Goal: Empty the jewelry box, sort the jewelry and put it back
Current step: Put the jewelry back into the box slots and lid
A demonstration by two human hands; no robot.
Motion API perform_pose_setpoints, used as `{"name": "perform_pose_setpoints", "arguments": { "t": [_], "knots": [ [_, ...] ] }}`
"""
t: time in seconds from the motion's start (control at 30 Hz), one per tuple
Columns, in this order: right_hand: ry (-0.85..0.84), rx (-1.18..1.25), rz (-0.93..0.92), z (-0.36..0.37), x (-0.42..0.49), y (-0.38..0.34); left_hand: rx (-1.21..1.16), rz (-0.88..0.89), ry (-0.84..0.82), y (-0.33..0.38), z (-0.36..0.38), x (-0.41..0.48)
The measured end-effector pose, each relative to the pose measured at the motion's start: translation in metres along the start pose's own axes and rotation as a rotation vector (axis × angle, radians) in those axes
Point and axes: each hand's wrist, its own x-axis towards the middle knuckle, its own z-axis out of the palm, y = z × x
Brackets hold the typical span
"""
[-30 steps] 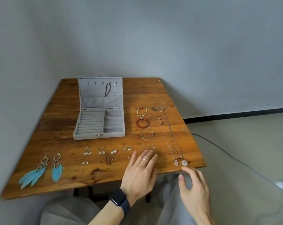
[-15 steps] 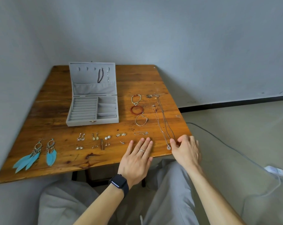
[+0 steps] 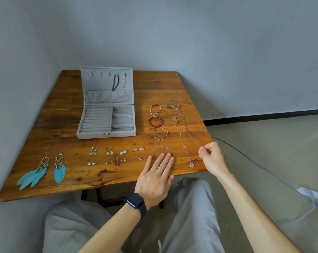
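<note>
While the left hand [image 3: 157,177] lies flat on the table [image 3: 172,88], with straight fingers a little spread, the right hand [image 3: 212,157] is at the near right corner and pinches a necklace [image 3: 190,136] between the thumb and the curled fingers. The pale pendant [image 3: 200,155] of this necklace hangs just under the fingertips, and its thin chain runs away from the hand over the wood toward the far side. Just beside it, on the left, a second necklace [image 3: 182,141] lies straight, with its round pendant [image 3: 191,164] near the table edge, between the two hands.

The box [image 3: 107,133] stands open in the middle of the table, and we see no jewelry in its lower compartments. In the raised lid [image 3: 92,84] two strands hang side by side, one dark [image 3: 115,82] and one silver [image 3: 124,82].

To the right of the box three bracelets lie in a column: one pale [image 3: 155,109], one of red beads [image 3: 155,121], one thin [image 3: 161,133]. Below them a short chain [image 3: 161,148] lies just beyond the left fingertips. In front of the box small earrings [image 3: 109,152] are set in pairs, in two rows. We cannot tell their shapes well. Far to the left, two feather earrings [image 3: 43,168] with blue feathers lie side by side.

The left wrist carries a dark watch [image 3: 135,202], and one finger has a ring [image 3: 161,167]. On the floor at the right a cable [image 3: 254,161] runs past the table.
</note>
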Motion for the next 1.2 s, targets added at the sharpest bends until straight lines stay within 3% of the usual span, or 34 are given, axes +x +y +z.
{"name": "perform_pose_setpoints", "arguments": {
  "t": [0.13,0.3,0.43,0.53,0.6,0.73,0.9,1.2],
  "knots": [
    [0.009,0.322,0.082,-0.009,0.008,-0.011,-0.111,-0.001,-0.006,-0.001,-0.013,0.006],
    [0.022,0.471,0.066,-0.020,0.007,-0.026,-0.564,-0.133,0.058,0.008,-0.067,0.042],
    [-0.025,0.524,0.058,-0.025,-0.009,-0.025,-0.986,-0.418,-0.156,0.032,-0.099,0.092],
    [-0.037,0.546,0.052,-0.028,-0.025,-0.017,-1.233,-0.535,-0.373,0.046,-0.101,0.111],
    [-0.032,0.565,0.045,-0.028,-0.035,-0.010,-1.384,-0.591,-0.412,0.052,-0.097,0.118],
    [-0.015,0.595,0.035,-0.026,-0.049,0.006,-1.598,-0.696,-0.369,0.057,-0.090,0.132],
    [-0.006,0.595,0.050,-0.021,-0.057,0.018,-1.700,-0.699,-0.355,0.051,-0.090,0.144],
    [-0.096,0.526,-0.075,-0.003,-0.058,0.007,-1.763,-0.635,-0.037,-0.028,-0.154,0.161]
  ]
}}
